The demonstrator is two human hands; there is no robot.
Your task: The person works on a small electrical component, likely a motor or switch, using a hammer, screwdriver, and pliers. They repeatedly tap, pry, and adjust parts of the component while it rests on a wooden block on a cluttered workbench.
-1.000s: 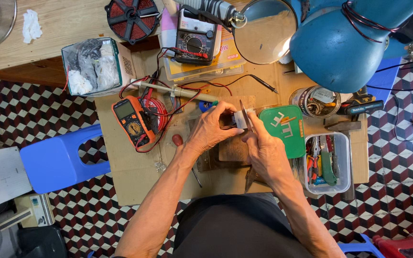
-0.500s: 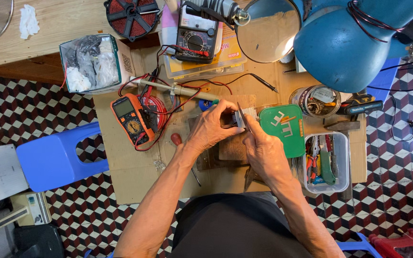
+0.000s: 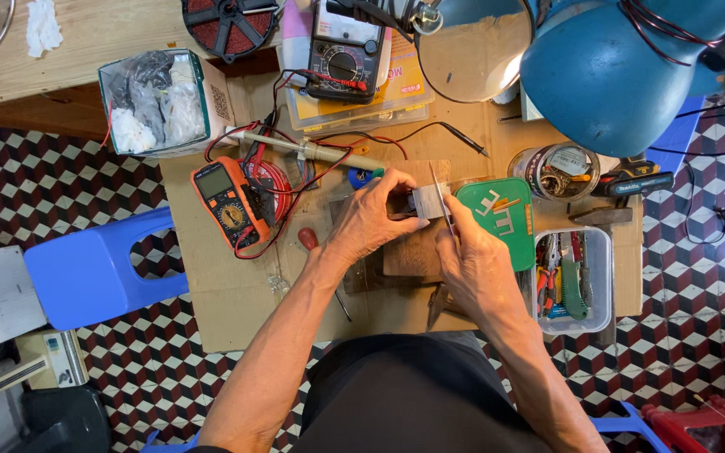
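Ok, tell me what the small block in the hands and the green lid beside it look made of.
Small block: likely metal, dull grey with a faint sheen, held by left hand.
Green lid: probably plastic, smooth, uniformly coloured, slightly glossy.

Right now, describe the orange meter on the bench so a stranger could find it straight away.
Start at the brown cardboard sheet covering the low bench. Left of the left hand lies the orange multimeter, tangled in red and black leads. Unlike the black dial meter further back, it has an orange shell and a flat grey screen.
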